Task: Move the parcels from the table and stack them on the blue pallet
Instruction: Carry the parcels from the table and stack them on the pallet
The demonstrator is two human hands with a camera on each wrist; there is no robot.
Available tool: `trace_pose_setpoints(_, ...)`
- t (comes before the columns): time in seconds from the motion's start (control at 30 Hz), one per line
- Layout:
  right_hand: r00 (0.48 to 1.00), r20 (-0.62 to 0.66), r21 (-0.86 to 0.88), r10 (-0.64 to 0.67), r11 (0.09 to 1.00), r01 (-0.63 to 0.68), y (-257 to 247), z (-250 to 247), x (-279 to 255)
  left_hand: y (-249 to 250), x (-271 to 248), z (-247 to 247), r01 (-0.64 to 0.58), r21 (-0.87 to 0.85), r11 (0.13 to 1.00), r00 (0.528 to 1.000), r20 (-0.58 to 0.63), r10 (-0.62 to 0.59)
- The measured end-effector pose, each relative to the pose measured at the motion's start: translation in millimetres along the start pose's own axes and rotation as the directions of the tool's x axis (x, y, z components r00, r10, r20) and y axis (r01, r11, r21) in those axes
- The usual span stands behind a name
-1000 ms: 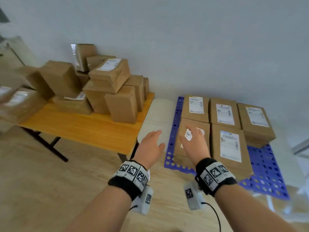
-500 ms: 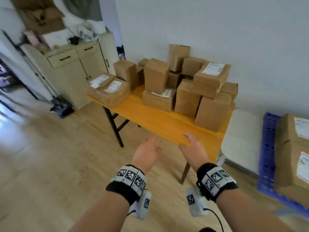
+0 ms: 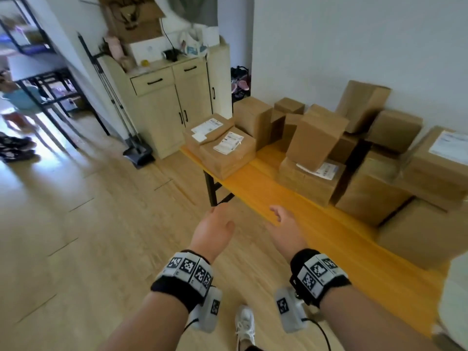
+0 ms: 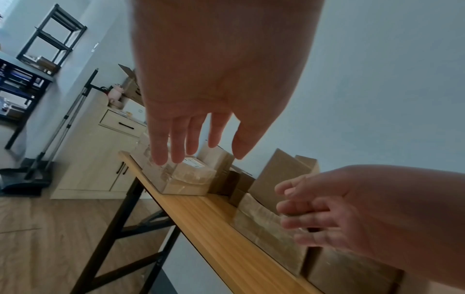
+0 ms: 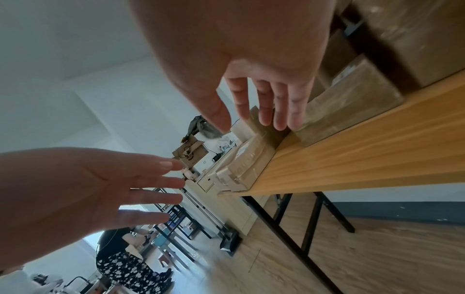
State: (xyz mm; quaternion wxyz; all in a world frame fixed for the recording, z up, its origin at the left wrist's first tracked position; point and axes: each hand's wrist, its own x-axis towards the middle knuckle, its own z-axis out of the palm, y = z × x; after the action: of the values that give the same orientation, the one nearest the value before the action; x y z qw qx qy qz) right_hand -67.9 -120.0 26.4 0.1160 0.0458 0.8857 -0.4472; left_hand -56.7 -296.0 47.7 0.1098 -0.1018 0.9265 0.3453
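Observation:
Several brown cardboard parcels crowd the yellow wooden table (image 3: 255, 188). Two flat labelled parcels (image 3: 226, 153) lie at its left end, taller boxes (image 3: 314, 138) are piled further right. My left hand (image 3: 215, 229) hovers open over the floor just short of the table's front edge. My right hand (image 3: 283, 229) is open too, over that edge. Neither touches a parcel. In the left wrist view my left hand (image 4: 196, 139) points toward the flat parcels (image 4: 186, 179). In the right wrist view my right hand (image 5: 261, 111) has its fingers spread above the table (image 5: 352, 159). The blue pallet is out of view.
A beige cabinet (image 3: 172, 102) stands against the wall left of the table, a dustpan (image 3: 139, 153) at its foot. Black metal shelving (image 3: 43, 79) stands at far left, with a person beyond it (image 5: 125, 258). A pale round seat (image 3: 455, 300) is at the right edge. Wooden floor lies in front.
My view has swung left from the blue pallet to the parcel table. Both hands, empty throughout, now reach toward the table's front edge.

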Motion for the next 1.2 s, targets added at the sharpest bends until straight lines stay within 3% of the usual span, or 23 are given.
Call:
trace_pose_setpoints(0.4, 0.995, 0.097, 0.015, 0.025, 1.000, -0.026, -67.7, 49.8, 187.1, -14.9, 161.3, -63.3, 0.120, -0.007, 0.993, 0.992, -0.043, -0.120)
trace_pose_setpoints(0.6, 0.981, 0.144, -0.003, 0.131, 0.991, -0.132, -76.8, 58.6, 231.8, -21.1, 226.9, -79.2, 0.127, 0.043, 0.991, 0.992, -0.019, -0.126)
trace_pose_setpoints(0.87, 0.949, 0.105, 0.066, 0.297, 0.950, -0.304, -87.0, 64.7, 271.9, -28.0, 326.1, -103.4, 0.017, 0.148, 0.989, 0.999, 0.041, -0.024)
trace_pose_setpoints(1.03, 0.926, 0.076, 0.168, 0.369, 0.911, -0.376, -104.9, 77.5, 293.8, -31.9, 351.2, -105.2, -0.022, 0.158, 0.987, 0.989, 0.149, -0.002)
trace_pose_setpoints(1.2, 0.879, 0.079, 0.368, 0.470, 0.806, -0.464, -115.2, 94.5, 305.5, -42.9, 370.2, -105.0, -0.031, 0.133, 0.991, 0.995, 0.102, 0.018)
